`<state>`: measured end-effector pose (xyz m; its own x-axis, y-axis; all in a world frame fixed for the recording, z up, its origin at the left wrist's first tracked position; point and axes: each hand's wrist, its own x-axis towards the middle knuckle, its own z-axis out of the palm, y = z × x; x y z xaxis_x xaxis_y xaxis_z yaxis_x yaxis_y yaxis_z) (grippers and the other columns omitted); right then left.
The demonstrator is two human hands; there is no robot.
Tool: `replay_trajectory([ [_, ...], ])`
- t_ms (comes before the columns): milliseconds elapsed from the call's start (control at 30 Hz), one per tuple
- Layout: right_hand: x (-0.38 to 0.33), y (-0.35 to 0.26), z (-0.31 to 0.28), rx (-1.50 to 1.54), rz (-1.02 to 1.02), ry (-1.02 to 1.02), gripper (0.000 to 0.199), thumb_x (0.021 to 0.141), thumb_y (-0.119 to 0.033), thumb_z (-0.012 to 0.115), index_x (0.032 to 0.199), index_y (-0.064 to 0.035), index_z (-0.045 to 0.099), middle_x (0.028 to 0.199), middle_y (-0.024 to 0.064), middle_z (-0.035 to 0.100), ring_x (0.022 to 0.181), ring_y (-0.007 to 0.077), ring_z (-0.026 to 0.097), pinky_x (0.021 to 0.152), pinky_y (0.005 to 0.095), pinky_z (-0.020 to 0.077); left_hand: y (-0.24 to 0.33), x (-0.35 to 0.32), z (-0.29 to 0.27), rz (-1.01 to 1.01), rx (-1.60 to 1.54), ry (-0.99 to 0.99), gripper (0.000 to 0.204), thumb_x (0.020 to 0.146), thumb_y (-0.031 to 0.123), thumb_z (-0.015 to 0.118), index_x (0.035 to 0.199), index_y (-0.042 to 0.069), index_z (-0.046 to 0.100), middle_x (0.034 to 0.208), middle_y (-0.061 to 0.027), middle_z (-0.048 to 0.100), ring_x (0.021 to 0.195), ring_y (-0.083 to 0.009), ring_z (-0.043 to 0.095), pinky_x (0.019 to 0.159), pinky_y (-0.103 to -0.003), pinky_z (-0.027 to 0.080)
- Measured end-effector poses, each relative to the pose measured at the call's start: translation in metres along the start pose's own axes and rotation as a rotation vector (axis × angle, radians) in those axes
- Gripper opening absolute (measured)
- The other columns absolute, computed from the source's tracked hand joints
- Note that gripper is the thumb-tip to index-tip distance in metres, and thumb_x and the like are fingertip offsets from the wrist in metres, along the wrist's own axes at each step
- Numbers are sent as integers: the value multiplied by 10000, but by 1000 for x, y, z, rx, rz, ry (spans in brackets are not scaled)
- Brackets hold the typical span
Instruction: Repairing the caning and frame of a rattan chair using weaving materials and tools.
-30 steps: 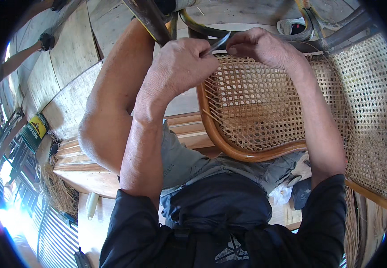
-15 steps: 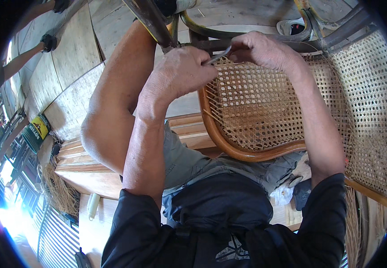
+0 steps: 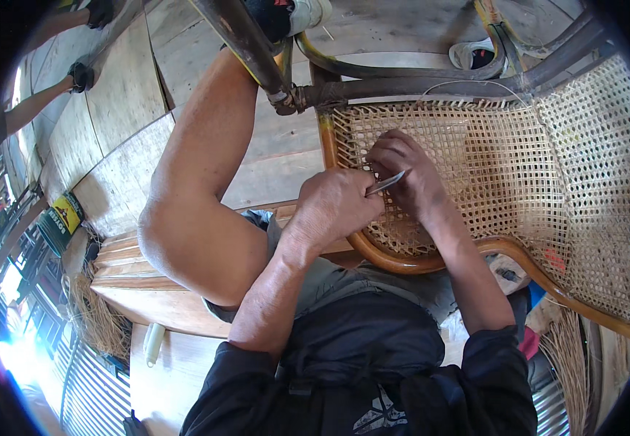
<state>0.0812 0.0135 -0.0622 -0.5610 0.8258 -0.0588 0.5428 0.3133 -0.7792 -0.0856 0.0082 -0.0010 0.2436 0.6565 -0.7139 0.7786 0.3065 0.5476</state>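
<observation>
A chair with a woven cane seat point(image 3: 504, 167) and a bent wooden frame point(image 3: 431, 263) lies in front of me. My left hand point(image 3: 333, 207) is closed around a small metal blade point(image 3: 387, 182) whose tip points right. My right hand point(image 3: 406, 174) rests on the cane weave close to the seat's left edge, its fingers pinching at the strands just beside the blade tip. My bare left knee point(image 3: 198, 218) is raised to the left of the chair.
A dark chair leg point(image 3: 246, 43) crosses the top. A white shoe point(image 3: 307, 11) stands on the plank floor beyond. A wooden bench point(image 3: 133, 283) sits under my knee, with loose dry fibre point(image 3: 97, 320) at its left. Another person's arm point(image 3: 38, 102) shows at far left.
Both hands have moved down from the seat's top rail onto the left part of the weave. The blade stays in the left hand.
</observation>
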Motion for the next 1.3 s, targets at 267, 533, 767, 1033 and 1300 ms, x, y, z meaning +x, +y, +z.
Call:
replay_trajectory([
  [267, -1, 1, 11, 8, 43, 77, 288, 628, -44, 694, 905, -66, 619, 932, 81, 612, 978, 297, 549, 878, 381, 453, 0, 7, -1, 37, 123, -93, 217, 723, 253, 550, 791, 74, 654, 759, -143, 645, 738, -341, 631, 698, -417, 515],
  [533, 0, 2, 4, 158, 66, 198, 315, 717, -17, 619, 1027, -54, 579, 1041, 121, 575, 1023, 326, 523, 898, 406, 438, 6, 7, -11, 49, -151, 138, 183, 735, 200, 551, 787, 41, 624, 690, -171, 603, 627, -305, 603, 610, -372, 489],
  [767, 9, -11, 12, 64, 103, 212, 429, 722, 13, 591, 1140, -66, 535, 1135, 134, 539, 1113, 345, 469, 947, 414, 417, 6, 11, -27, 7, -453, 218, 167, 754, 138, 549, 816, -5, 609, 575, -125, 469, 556, -96, 438, 537, -303, 423],
  [1033, 5, -7, 16, 90, 111, 173, 445, 700, 1, 588, 1135, -81, 545, 1129, 124, 548, 1100, 327, 487, 921, 402, 438, 8, 14, -23, 24, -375, 181, 170, 732, 136, 558, 819, -2, 607, 598, -158, 514, 529, -152, 488, 548, -323, 440],
  [1300, 3, -2, 17, 114, 125, 56, 422, 691, 5, 594, 1099, -102, 572, 1092, 95, 566, 1035, 310, 539, 863, 381, 470, 6, 7, -22, 84, -129, 132, 220, 723, 209, 544, 817, 27, 625, 725, -212, 597, 684, -376, 603, 643, -422, 484],
])
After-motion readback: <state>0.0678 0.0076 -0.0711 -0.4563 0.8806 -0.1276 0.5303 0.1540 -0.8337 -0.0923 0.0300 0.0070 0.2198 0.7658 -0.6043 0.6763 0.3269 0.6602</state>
